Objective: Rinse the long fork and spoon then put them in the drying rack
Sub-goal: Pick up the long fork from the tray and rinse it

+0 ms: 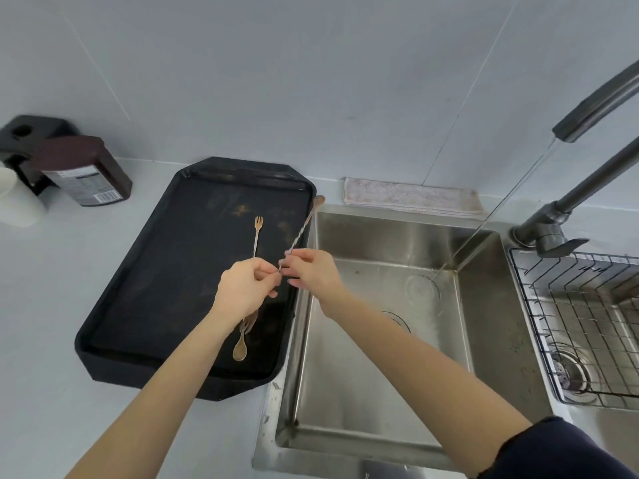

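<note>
Gold long fork (pixel 256 236) pinched in my left hand (pixel 246 288), long spoon (pixel 304 226) pinched in right hand (pixel 311 271), both over black tray (pixel 145 288) beside sink (pixel 477 305), tap running.

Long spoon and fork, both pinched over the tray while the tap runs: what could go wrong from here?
1. The right hand pinches the long spoon at its end only; it may slip.
2. The left hand holds the long fork by its thin stem above another small spoon on the black tray; a mix-up seems possible.
3. The water stream falls far right; carrying could drip.
</note>
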Demonstrator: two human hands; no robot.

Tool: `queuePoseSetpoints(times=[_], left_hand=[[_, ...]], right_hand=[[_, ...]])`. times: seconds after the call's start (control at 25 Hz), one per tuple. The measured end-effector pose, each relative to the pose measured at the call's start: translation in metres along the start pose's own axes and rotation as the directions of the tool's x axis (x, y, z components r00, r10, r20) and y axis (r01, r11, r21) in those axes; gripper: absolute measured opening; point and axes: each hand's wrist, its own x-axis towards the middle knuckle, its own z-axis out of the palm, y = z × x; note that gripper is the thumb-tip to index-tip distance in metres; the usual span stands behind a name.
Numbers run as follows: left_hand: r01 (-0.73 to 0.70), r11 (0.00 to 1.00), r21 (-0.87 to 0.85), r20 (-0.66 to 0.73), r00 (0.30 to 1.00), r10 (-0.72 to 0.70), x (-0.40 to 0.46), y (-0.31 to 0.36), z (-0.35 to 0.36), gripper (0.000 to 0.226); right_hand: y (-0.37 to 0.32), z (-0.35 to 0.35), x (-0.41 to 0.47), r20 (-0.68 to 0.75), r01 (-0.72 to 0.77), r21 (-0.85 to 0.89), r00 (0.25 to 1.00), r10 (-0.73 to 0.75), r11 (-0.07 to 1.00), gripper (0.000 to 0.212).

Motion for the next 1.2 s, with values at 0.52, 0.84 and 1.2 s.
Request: queuePoseSetpoints(times=[0.52, 0.84, 1.2], left_hand=[[-0.132, 0.944, -0.302, 0.2, 0.959, 0.198, -0.057, 0.085, 0.101, 0.02], [-0.106, 0.928, -0.357, 0.231, 0.953, 0.198, -0.058, 0.115, 0.14, 0.02], [0.001, 0.903, -0.43, 0.237, 0.965, 0.112, -0.049, 0.121, 0.163, 0.019]], right_hand=[[0.019, -0.165, -0.067, -0.206, 0.051, 0.408, 0.978, 0.038, 0.912, 0.016], [-0.005, -0.236, -0.065, -0.252, 0.082, 0.392, 0.967, 0.021, 0.916, 0.03], [-0.033, -0.261, -0.033, -0.202, 0.096, 0.355, 0.979, -0.023, 0.93, 0.013]])
